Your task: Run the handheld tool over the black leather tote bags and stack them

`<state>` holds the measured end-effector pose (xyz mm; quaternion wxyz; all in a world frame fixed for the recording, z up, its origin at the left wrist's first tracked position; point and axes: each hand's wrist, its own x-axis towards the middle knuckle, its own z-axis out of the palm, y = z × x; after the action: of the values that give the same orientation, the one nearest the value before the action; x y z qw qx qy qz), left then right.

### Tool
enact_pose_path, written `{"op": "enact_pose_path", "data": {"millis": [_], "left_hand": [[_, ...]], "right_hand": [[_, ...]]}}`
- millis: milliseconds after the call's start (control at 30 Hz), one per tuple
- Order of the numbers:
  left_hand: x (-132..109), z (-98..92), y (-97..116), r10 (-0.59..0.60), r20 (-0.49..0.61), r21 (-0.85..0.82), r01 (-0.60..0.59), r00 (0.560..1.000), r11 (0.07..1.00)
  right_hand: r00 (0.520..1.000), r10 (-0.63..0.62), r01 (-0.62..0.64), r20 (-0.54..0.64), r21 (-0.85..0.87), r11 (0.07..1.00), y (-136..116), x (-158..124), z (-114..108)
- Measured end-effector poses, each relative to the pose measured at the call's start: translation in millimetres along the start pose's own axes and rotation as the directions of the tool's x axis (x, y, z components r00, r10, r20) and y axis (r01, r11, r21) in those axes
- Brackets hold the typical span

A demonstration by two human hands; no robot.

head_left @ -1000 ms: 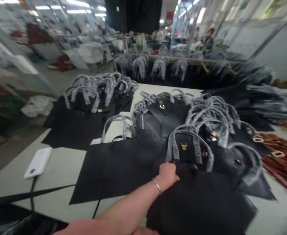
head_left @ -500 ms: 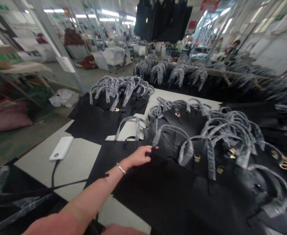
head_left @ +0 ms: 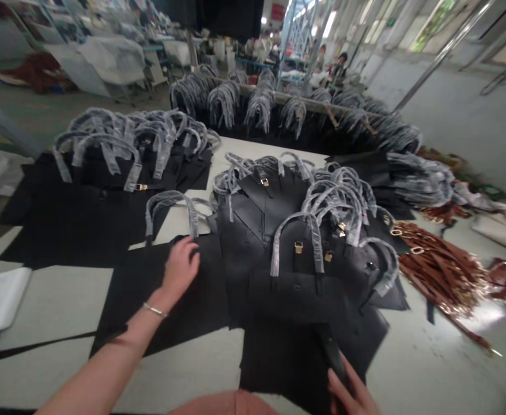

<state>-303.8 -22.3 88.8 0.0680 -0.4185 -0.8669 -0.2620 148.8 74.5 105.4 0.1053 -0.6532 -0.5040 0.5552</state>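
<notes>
My left hand, with a bracelet at the wrist, has its fingers curled at the top edge of a black bag panel. That panel carries a plastic-wrapped handle just above the hand. At the lower right my right hand is closed around a dark, elongated object, whose exact kind I cannot make out. It lies over another black bag panel, which has an upright wrapped handle. A gold buckle shows within that handle's arch.
More black bag panels with wrapped handles lie at the left. A white power bank with a black cable sits on the pale table. Brown straps with gold fittings lie at the right. A rack of wrapped handles stands behind.
The view has swung right. My left hand has left the front panel's handle for the panel to its left. My right hand has come into view, holding the dark object.
</notes>
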Motion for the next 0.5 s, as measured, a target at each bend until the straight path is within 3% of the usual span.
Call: {"op": "enact_pose_path", "data": {"millis": [33, 67, 133, 167, 200, 367, 500], "left_hand": [[-15.1, 15.7, 29.2, 0.132, 0.089, -0.123, -0.121, 0.987, 0.985], [-31.8, 31.7, 56.6, 0.284, 0.175, -0.238, -0.239, 0.943, 0.941], [-65.4, 61.1, 100.1, 0.539, 0.261, -0.397, -0.420, 0.801, 0.816], [-80.3, 73.1, 114.5, 0.593, 0.272, -0.421, -0.461, 0.758, 0.782], [-92.7, 82.8, 124.0, 0.603, 0.286, -0.420, -0.468, 0.745, 0.777], [-115.4, 102.1, 127.6, 0.595, 0.285, -0.397, -0.473, 0.751, 0.787], [-113.5, 104.0, 123.9, 0.648, 0.263, -0.371, -0.545, 0.715, 0.752]], "right_hand": [[0.999, -0.007, 0.008, 0.040, -0.019, 1.000, -8.3, 1.9, 6.6], [0.996, -0.013, 0.017, 0.088, -0.039, 0.999, -17.4, 4.5, 13.1], [0.983, -0.031, 0.046, 0.181, -0.077, 0.996, -36.8, 11.7, 26.0], [0.973, -0.048, 0.069, 0.227, -0.085, 0.994, -46.4, 16.3, 32.5], [0.963, -0.064, 0.091, 0.263, -0.090, 0.992, -55.6, 21.3, 39.0], [0.933, -0.082, 0.126, 0.351, -0.103, 0.987, -91.0, 47.6, 71.0], [0.961, -0.207, 0.221, 0.182, -0.057, 0.974, -104.3, 59.4, 78.0]]}}
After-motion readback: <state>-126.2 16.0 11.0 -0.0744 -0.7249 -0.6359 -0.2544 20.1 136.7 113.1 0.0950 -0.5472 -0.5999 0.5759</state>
